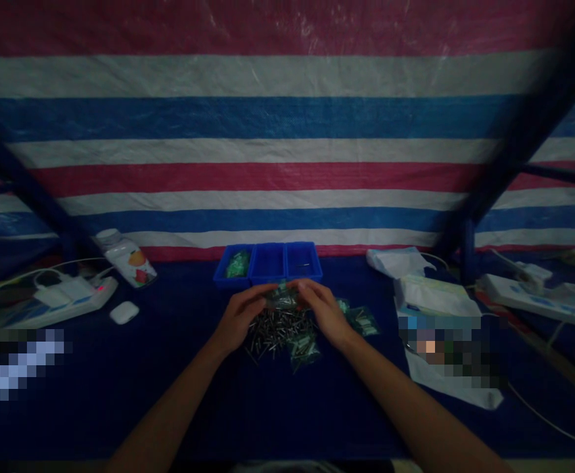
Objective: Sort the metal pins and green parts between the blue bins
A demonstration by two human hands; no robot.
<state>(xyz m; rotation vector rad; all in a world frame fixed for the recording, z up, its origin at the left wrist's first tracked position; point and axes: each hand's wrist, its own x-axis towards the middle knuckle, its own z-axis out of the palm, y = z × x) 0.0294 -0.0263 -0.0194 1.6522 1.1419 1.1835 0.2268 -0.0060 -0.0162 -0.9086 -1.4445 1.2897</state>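
My left hand (242,316) and my right hand (322,310) meet over the middle of the dark blue table, and together their fingers pinch a small clear packet with green contents (283,297). Just below them lies a heap of small metal pins (277,332). More green packets lie near my right hand (361,320) and in front of the pin heap (303,347). Behind the hands stand three blue bins (268,263) side by side; the left bin holds green packets (238,264).
At the left lie a white power strip with plugs (65,295), a tipped bottle (125,257) and a small white oval object (124,313). White bags and papers (435,309) lie at the right, with another power strip (533,295) and cables. A striped tarp hangs behind.
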